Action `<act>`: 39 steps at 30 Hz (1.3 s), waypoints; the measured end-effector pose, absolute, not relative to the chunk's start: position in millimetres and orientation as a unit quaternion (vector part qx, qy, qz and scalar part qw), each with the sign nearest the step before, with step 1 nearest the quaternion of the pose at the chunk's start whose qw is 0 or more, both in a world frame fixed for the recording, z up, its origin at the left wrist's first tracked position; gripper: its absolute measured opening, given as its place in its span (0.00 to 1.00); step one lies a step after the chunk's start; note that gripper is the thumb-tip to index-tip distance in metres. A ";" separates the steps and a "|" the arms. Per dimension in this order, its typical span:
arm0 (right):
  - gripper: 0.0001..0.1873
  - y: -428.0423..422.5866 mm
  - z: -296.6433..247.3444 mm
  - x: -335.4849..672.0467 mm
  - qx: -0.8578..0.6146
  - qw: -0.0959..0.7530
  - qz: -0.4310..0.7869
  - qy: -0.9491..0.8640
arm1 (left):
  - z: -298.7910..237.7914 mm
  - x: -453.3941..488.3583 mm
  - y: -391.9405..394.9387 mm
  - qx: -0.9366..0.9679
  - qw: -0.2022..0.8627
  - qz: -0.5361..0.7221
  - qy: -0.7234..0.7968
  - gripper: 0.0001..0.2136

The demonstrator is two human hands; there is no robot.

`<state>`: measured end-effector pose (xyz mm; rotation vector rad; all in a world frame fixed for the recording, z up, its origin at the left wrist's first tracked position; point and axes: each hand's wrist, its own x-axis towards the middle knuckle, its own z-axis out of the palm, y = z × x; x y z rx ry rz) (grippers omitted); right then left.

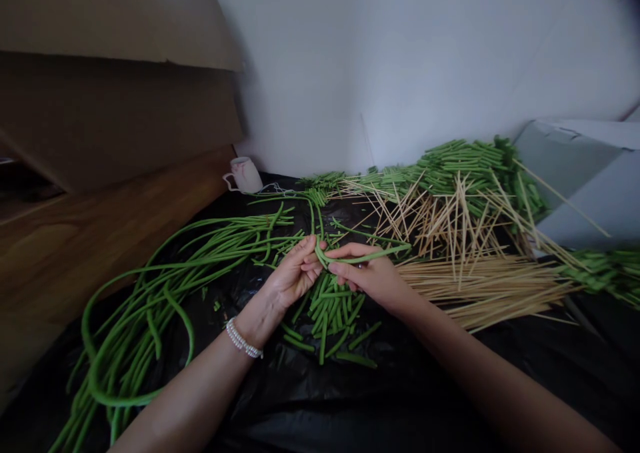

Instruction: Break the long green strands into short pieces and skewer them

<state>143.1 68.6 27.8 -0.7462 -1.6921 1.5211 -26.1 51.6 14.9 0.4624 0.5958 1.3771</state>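
One cardboard box [120, 106] looms at the far left, cut off by the edge of the view, with a gap beneath it too dark to see into. Next lies a tangle of long green stalks [131, 349], perhaps beans, on a black plastic sheet [310, 399] that hides whatever is underneath; the lower ends run out of sight and the left forearm covers part of the heap. Behind them stands a pale mug [247, 175], its marking blurred and its contents hidden.

The left hand [295, 276], a beaded bracelet [243, 339] at its wrist, has its fingers pinched closed on the bend of the held stalk [385, 251], which is in the middle, above a loose pile of short green pieces [333, 309]. The fingertips overlap there, so the exact grip is hard to read. The right hand [367, 269] has its thumb and fingers closed on the same stalk, whose end pokes out past the knuckles.

Further right, thin wooden sticks [490, 283] lie stacked flat and crisscrossed, partly covering stacked green lengths [465, 166]. A white box [580, 166] and another green heap [610, 273] are cut off at the right.
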 end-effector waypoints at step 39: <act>0.09 72.6 35.3 148.0 -0.312 0.458 0.458 -0.696 | 8.7 -22.6 49.3 0.276 0.715 0.559 0.317 0.09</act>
